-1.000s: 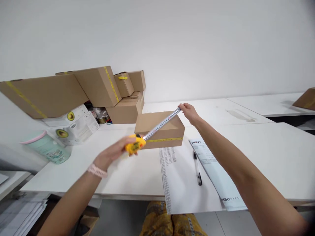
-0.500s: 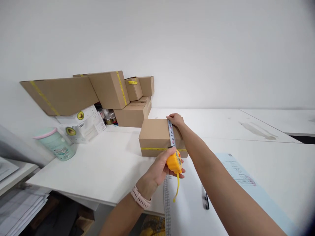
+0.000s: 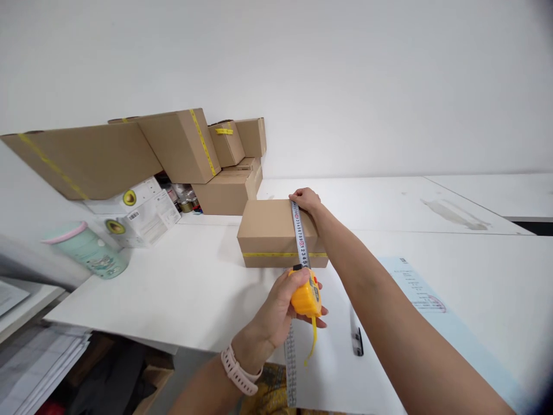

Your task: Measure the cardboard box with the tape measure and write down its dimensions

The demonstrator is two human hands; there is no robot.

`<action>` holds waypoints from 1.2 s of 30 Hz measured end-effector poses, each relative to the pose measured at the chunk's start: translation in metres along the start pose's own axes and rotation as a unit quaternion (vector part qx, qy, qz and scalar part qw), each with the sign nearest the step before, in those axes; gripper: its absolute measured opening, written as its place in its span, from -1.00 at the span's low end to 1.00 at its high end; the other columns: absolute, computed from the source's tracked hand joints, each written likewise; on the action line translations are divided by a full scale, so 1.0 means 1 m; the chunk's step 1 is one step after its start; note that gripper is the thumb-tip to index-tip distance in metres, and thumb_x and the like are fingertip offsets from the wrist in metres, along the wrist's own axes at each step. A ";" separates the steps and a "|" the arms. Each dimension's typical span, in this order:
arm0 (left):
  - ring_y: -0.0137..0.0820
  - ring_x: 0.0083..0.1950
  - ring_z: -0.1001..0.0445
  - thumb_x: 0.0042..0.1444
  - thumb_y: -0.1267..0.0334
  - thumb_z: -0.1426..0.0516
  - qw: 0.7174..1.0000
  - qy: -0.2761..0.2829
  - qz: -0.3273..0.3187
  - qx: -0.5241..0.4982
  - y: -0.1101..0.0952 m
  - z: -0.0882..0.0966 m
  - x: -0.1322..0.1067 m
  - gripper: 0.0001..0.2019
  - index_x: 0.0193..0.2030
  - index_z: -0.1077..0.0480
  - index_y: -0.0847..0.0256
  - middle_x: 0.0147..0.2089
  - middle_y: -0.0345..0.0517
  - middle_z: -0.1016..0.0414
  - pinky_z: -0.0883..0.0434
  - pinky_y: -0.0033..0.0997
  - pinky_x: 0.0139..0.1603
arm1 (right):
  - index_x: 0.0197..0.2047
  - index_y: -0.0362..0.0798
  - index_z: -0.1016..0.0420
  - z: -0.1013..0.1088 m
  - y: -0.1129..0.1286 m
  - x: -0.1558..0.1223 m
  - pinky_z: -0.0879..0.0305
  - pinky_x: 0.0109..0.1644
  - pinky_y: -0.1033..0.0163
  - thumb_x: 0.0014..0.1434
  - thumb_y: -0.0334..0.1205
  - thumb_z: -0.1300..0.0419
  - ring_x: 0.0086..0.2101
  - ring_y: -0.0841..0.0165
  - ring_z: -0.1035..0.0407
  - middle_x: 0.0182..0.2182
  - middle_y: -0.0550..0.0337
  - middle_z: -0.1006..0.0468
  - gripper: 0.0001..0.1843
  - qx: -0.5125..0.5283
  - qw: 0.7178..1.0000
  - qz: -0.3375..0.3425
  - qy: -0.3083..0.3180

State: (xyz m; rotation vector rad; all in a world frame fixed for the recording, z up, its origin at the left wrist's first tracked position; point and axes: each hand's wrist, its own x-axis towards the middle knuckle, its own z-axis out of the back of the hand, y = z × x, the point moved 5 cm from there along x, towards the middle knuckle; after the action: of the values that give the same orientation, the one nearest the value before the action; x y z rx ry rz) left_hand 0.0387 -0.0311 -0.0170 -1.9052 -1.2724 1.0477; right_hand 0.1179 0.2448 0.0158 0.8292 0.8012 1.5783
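Observation:
My left hand (image 3: pixel 280 302) is wrapped round a yellow tape measure (image 3: pixel 306 293), with a yellow strap dangling from its case. The printed blade (image 3: pixel 298 227) runs from the case across the top of a brown cardboard box (image 3: pixel 270 219) to its far edge. There my right hand (image 3: pixel 306 199) pinches the blade's end against the box. A yellow band goes round the front of this box. Beneath the tape case lies a spiral notebook (image 3: pixel 322 374), with a black-capped pen (image 3: pixel 358 341) on it.
Several cardboard boxes (image 3: pixel 173 144) are stacked at the back left, above white avocado-print boxes (image 3: pixel 147 219). A mint tumbler (image 3: pixel 97 253) stands at the left. Right of my forearm lies a blue printed sheet (image 3: pixel 415 294) on the white table (image 3: pixel 207 288).
My left hand has drawn the tape case towards me and slightly down, so more blade shows past the box's near edge. My right hand stays at the far edge. The view has shifted slightly.

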 end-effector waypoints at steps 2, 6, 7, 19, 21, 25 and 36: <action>-0.29 -0.38 -0.59 -0.07 -0.21 -0.34 1.000 0.003 -0.005 0.001 -0.005 0.002 -0.002 -0.45 -0.16 -0.43 0.21 -0.14 -0.05 -0.47 -0.56 -0.29 -0.45 | -0.30 0.09 -0.49 0.008 0.000 -0.005 -0.31 -0.22 0.16 0.16 0.13 -0.29 -0.29 0.24 -0.36 -0.39 0.17 -0.54 -0.71 0.033 0.999 0.006 0.007; -0.24 -0.34 -0.61 -0.09 -0.16 -0.37 0.993 -0.040 -0.109 0.037 -0.030 0.032 -0.021 -0.45 -0.08 -0.40 0.13 -0.04 -0.02 -0.52 -0.58 -0.25 -0.41 | -0.14 0.08 -0.51 0.041 -0.007 -0.011 -0.32 -0.18 0.21 0.21 0.21 -0.25 -0.19 0.24 -0.42 -0.17 0.09 -0.61 -0.62 0.137 0.990 0.013 -0.019; -0.24 -0.31 -0.62 -0.10 -0.13 -0.39 0.983 -0.073 -0.160 0.055 -0.039 0.046 -0.027 -0.43 -0.03 -0.37 0.09 0.02 -0.03 -0.52 -0.60 -0.23 -0.36 | -0.14 0.05 -0.51 0.052 -0.013 -0.015 -0.32 -0.16 0.22 0.22 0.18 -0.24 -0.17 0.26 -0.43 -0.12 0.06 -0.61 -0.63 0.152 0.987 0.008 -0.050; -0.34 -0.38 -0.59 -0.12 -0.10 -0.36 0.950 -0.192 -0.213 0.119 -0.064 0.148 0.009 -0.42 -0.06 -0.34 0.18 -0.15 -0.16 -0.49 -0.58 -0.28 -0.38 | 0.20 0.16 -0.45 0.048 -0.078 -0.136 -0.46 -0.17 0.22 0.29 0.27 -0.08 -0.12 0.29 -0.44 0.24 0.03 -0.33 -0.44 0.134 0.985 0.069 -0.084; -0.35 -0.40 -0.58 -0.11 -0.09 -0.35 0.950 -0.180 -0.226 0.121 -0.079 0.142 0.014 -0.44 -0.08 -0.33 0.19 -0.18 -0.16 -0.49 -0.57 -0.30 -0.42 | 0.10 0.12 -0.52 0.052 -0.052 -0.132 -0.42 -0.02 0.18 0.23 0.22 -0.18 -0.04 0.24 -0.40 0.20 0.02 -0.36 -0.50 0.084 0.984 0.112 -0.108; -0.31 -0.39 -0.60 -0.08 -0.07 -0.32 0.946 -0.164 -0.254 0.120 -0.116 0.127 0.014 -0.46 -0.06 -0.34 0.22 -0.14 -0.10 -0.52 -0.57 -0.25 -0.42 | -0.16 0.02 -0.54 0.072 -0.008 -0.105 -0.31 0.04 0.11 0.20 0.13 -0.25 -0.04 0.19 -0.39 0.07 -0.01 -0.47 -0.65 -0.027 0.978 0.133 -0.155; -0.32 -0.38 -0.59 -0.09 -0.04 -0.40 0.963 -0.066 -0.208 0.159 -0.043 0.059 -0.009 -0.41 -0.01 -0.32 0.16 -0.12 -0.11 -0.52 -0.55 -0.35 -0.47 | -0.21 -0.03 -0.40 0.053 0.034 -0.037 -0.12 0.07 0.04 0.38 -0.34 0.13 -0.12 0.09 -0.39 -0.16 -0.08 -0.63 -0.72 -0.280 0.929 0.175 -0.166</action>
State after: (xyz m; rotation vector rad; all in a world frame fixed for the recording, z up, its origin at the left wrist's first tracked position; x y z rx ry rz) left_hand -0.0336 -0.0213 -0.0085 -1.2749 -1.4028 1.0873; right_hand 0.1503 0.2061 0.0683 0.8049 -0.0615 1.7844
